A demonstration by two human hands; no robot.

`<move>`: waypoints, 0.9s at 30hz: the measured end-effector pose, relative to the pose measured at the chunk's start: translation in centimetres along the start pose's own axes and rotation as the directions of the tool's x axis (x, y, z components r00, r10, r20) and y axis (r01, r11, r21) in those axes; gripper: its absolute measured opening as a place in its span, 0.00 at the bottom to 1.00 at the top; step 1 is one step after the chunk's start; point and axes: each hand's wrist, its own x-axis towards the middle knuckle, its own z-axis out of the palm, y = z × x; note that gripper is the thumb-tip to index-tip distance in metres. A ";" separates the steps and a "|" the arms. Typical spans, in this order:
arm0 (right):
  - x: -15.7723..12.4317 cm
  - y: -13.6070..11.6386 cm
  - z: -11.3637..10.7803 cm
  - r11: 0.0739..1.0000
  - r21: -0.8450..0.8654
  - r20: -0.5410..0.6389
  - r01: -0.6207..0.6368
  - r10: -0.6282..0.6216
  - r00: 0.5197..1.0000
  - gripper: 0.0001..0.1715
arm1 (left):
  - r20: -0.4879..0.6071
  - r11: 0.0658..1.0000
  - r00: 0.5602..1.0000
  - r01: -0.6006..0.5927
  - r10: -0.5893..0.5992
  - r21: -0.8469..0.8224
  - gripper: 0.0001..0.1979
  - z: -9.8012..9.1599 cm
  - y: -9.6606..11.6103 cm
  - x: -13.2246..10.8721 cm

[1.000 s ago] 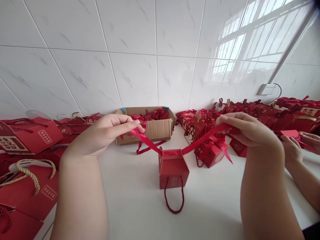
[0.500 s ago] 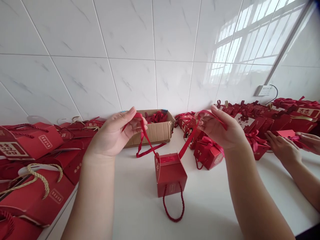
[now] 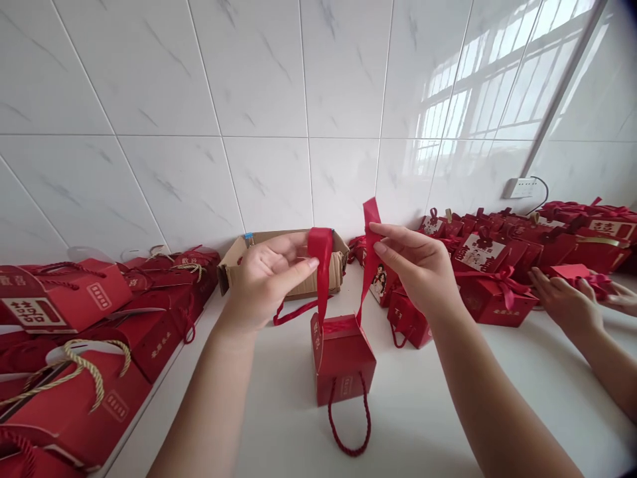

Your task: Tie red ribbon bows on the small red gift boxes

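A small red gift box (image 3: 347, 365) stands on the white table, its dark red cord handle (image 3: 350, 451) hanging down on the near side. From its top rise the two ends of a red ribbon (image 3: 324, 279). My left hand (image 3: 271, 275) pinches one end between thumb and fingers above the box's left side. My right hand (image 3: 415, 262) pinches the other end, whose tip sticks up past the fingertips. A loose length of the ribbon hangs behind the box on the left.
Behind my left hand sits an open cardboard box (image 3: 303, 285). Red gift boxes (image 3: 74, 295) are stacked at left, and more (image 3: 497, 299) crowd the right side. At far right another person's hands (image 3: 572, 302) hold a red box. A power strip (image 3: 521, 188) is on the tiled wall.
My hands have come closer together above the gift box. The ribbon ends, earlier looped over the fingers, are now pinched at the fingertips and stand more upright.
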 end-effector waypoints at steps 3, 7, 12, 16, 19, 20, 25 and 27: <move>-0.1 -0.3 -0.1 0.999 -0.034 0.020 0.014 -0.013 1.000 0.16 | -0.142 0.995 0.990 -0.004 0.018 0.100 0.15 0.5 -0.2 -0.1; -0.2 -0.6 -0.2 0.998 -0.045 0.039 0.041 -0.039 0.998 0.19 | -0.138 0.990 0.987 -0.062 0.079 0.124 0.16 0.6 0.0 -0.2; -0.2 -0.7 -0.1 0.991 -0.041 0.042 0.124 -0.122 0.992 0.21 | -0.144 0.979 0.985 -0.069 0.097 0.193 0.15 0.7 0.4 -0.4; -0.3 -0.7 -0.1 0.970 -0.089 0.040 0.225 -0.222 0.974 0.22 | -0.181 0.934 0.957 -0.163 0.228 0.318 0.17 0.8 0.4 -0.6; -0.4 -0.6 0.0 0.950 -0.113 0.049 0.290 -0.286 0.957 0.23 | -0.144 0.919 0.945 -0.238 0.294 0.313 0.16 0.6 0.3 -0.6; -0.4 -0.6 0.0 0.945 -0.118 0.049 0.304 -0.300 0.953 0.23 | -0.135 0.923 0.946 -0.245 0.295 0.297 0.16 0.5 0.3 -0.6; -0.6 -0.6 0.0 0.951 -0.095 0.039 0.295 -0.292 0.956 0.22 | -0.138 0.939 0.951 -0.239 0.278 0.247 0.15 0.3 0.3 -0.5; -0.6 -0.6 0.0 0.958 -0.087 0.035 0.274 -0.272 0.962 0.20 | -0.146 0.940 0.950 -0.235 0.276 0.247 0.16 0.4 0.3 -0.5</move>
